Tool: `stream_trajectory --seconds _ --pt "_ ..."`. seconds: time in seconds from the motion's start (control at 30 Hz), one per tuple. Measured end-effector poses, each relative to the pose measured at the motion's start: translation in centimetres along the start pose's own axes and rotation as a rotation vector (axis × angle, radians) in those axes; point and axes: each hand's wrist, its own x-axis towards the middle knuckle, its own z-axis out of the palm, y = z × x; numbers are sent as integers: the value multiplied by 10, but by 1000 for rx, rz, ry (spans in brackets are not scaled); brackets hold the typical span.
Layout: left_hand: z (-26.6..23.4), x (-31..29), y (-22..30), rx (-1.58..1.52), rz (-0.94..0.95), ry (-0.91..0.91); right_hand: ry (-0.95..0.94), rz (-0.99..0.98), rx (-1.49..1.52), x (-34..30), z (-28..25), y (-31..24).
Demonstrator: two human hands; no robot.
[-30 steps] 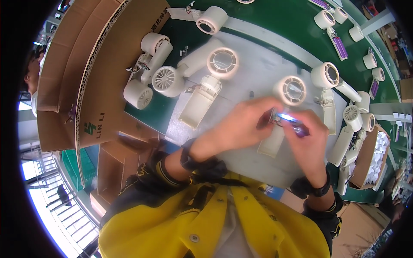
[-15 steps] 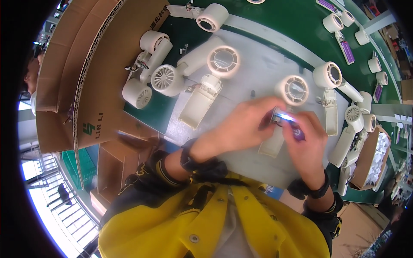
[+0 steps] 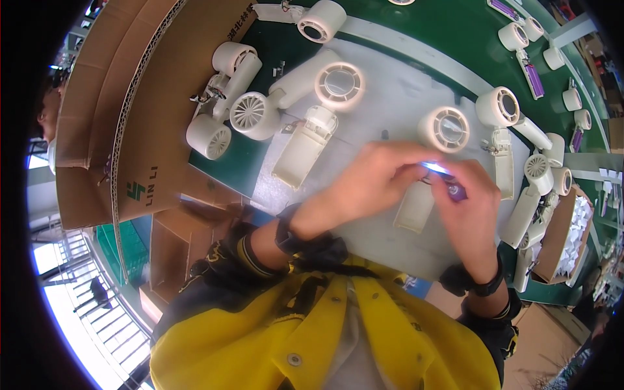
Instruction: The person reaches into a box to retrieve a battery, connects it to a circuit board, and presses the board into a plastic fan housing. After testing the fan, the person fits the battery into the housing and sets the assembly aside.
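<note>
Between my two hands is a small purple piece (image 3: 457, 192), probably a battery, with a bright bluish-white light glowing at its upper end. My right hand (image 3: 469, 211) is closed around the purple piece. The fingertips of my left hand (image 3: 372, 179) pinch at the lit end, where the exact part gripped is partly hidden. Directly below my hands lies an opened white handheld fan, its hollow handle shell (image 3: 414, 208) showing between them and its round head (image 3: 444, 129) just beyond. Another opened fan handle (image 3: 301, 153) lies to the left with its inner parts exposed.
Several white fans crowd both sides of the grey work mat (image 3: 383, 84). A tall cardboard box (image 3: 166, 117) stands at the left. On the right is a carton (image 3: 558, 237) of small white pieces. Fans with purple batteries (image 3: 533, 79) lie on the green surface beyond the pale rail.
Both hands have shifted slightly with the purple piece, and my left fingers have closed in over its lit end. The view has tilted a little; the fans stay in place.
</note>
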Motion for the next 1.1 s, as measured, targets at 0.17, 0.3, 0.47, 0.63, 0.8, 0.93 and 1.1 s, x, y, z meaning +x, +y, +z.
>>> stream_trajectory --seconds 0.17,0.3,0.47,0.63,0.8,0.93,1.1 --pt "-5 1 -4 98 20 -50 -138 241 153 8 -10 1" --pt "-6 2 0 99 31 -77 -531 371 181 8 -28 5" --pt "-8 2 -4 46 45 -141 -390 89 -45 -24 -33 3" --pt "-5 -3 -11 30 89 -116 -165 -130 -176 -47 -40 11" --pt "-1 1 -7 -26 32 -121 -143 -27 -183 -50 -41 6" --pt "3 -1 -7 -31 -19 -98 -249 -99 -296 -43 -42 0" --pt "12 -4 -13 -46 -29 -40 -303 -87 -422 -41 -33 -5"
